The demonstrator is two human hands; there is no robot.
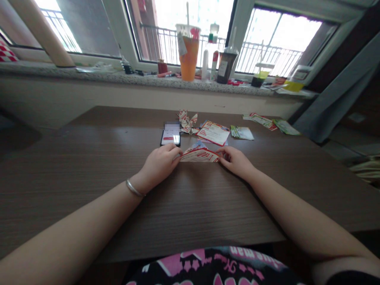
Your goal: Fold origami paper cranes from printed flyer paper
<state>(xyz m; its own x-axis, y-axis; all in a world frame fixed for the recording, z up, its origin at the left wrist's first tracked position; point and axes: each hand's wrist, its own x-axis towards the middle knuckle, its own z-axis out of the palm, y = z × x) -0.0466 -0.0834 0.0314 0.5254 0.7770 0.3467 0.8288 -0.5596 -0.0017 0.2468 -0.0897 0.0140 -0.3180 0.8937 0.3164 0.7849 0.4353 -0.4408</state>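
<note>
A folded red-and-white printed paper [199, 155] lies flat on the brown wooden table [184, 206], shaped like a low triangle. My left hand [160, 162] pinches its left end with curled fingers, a silver bangle on that wrist. My right hand [236, 160] grips the paper's right end, fingers closed on the edge. Both forearms rest on the table.
A phone [171, 134] with a lit screen lies just beyond my left hand. Folded paper cranes [187, 120], a red-and-white leaflet [213, 132] and more leaflets [242, 132] lie farther back. The windowsill holds an orange drink cup [189, 53], bottles and small items.
</note>
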